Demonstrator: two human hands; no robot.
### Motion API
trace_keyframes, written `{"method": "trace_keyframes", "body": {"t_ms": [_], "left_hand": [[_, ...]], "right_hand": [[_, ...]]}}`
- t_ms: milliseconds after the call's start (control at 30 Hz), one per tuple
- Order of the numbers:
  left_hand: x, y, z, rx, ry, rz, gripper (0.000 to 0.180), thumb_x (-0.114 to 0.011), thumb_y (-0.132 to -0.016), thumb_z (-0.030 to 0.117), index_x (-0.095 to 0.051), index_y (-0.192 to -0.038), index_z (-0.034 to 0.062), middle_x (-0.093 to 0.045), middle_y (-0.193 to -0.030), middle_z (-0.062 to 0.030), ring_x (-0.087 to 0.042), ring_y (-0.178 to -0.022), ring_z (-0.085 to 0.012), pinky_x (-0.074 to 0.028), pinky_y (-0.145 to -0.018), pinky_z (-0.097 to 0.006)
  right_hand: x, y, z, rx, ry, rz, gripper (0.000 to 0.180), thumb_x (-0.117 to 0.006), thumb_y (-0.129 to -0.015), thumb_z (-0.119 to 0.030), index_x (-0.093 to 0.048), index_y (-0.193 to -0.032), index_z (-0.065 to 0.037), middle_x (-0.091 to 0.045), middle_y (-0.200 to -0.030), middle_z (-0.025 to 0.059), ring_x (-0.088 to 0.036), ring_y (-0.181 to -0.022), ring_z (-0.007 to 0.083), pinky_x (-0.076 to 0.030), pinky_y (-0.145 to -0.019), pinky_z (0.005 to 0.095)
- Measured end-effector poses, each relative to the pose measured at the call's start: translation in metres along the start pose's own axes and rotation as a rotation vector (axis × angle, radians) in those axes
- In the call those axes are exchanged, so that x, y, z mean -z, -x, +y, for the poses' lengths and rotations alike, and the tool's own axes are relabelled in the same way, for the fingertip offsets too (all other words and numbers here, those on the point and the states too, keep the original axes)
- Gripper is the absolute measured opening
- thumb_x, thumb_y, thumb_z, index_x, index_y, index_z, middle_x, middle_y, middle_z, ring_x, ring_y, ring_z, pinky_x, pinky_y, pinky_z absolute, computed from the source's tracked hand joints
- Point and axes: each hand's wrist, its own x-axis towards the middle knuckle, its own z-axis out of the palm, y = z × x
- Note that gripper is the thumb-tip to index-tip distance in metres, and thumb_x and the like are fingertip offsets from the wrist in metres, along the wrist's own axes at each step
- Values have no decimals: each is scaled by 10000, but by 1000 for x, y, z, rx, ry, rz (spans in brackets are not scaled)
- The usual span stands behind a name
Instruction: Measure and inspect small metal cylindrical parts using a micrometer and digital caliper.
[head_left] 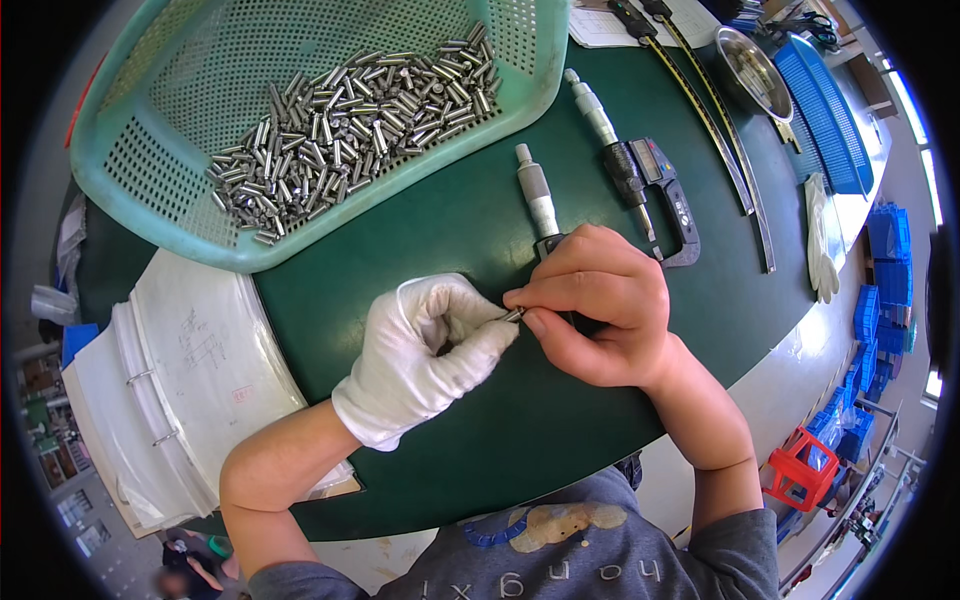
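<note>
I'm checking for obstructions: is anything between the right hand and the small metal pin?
Nothing visible: the right hand and gloved left hand both hold the metal pin. The micrometer partly hidden by the right hand isn't in between.

Mint basket [533, 60] on the green table [450, 470], heap of metal pins [350, 125] inside. Near side of basket: white-gloved left hand [425, 350] and bare right hand [605, 310] pinching one small pin [514, 314]. Basket's near-right: two micrometers [627, 172]. Near-left: open binder [205, 370].
</note>
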Motion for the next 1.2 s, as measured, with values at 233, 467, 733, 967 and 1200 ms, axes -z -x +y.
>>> {"method": "trace_keyframes", "body": {"t_ms": [233,467,733,967,1200], "left_hand": [[0,0,-1,9,-13,1,87,-606,-769,34,-535,-721,26,-522,-625,22,-441,-538,-14,-355,-477,-162],[-2,-1,-1,-1,-17,-13,80,-611,-772,47,-537,-751,24,-523,-648,26,-441,-546,-11,-355,-481,-160],[2,-7,-1,58,238,10,116,-591,-794,92,-558,-856,-1,-568,-689,-35,-532,-605,-71,-439,-577,-193],[14,-8,0,124,539,-24,89,-586,-783,58,-554,-849,8,-575,-719,-51,-562,-643,-109,-464,-618,-219],[14,-13,-3,182,419,-168,64,-568,-769,17,-564,-824,-16,-583,-737,-86,-577,-639,-144,-480,-609,-236]], "right_hand": [[0,0,1,-9,-6,-21,119,-623,-578,-25,-618,-689,-64,-554,-654,29,-512,-556,187,-356,-490,297],[4,-1,-1,-5,0,-20,130,-600,-586,-8,-630,-708,-43,-558,-648,52,-496,-547,188,-358,-501,293],[1,-1,-4,82,197,97,151,-639,-594,-10,-624,-737,-54,-560,-649,33,-503,-526,171,-356,-485,279],[44,-37,37,-174,488,395,115,-658,-637,-8,-575,-716,-9,-551,-657,72,-537,-587,148,-432,-574,254],[87,-90,127,-688,1124,380,394,-575,-741,-344,-560,-953,-13,-509,-1000,149,-476,-967,289,-410,-780,378]]}}
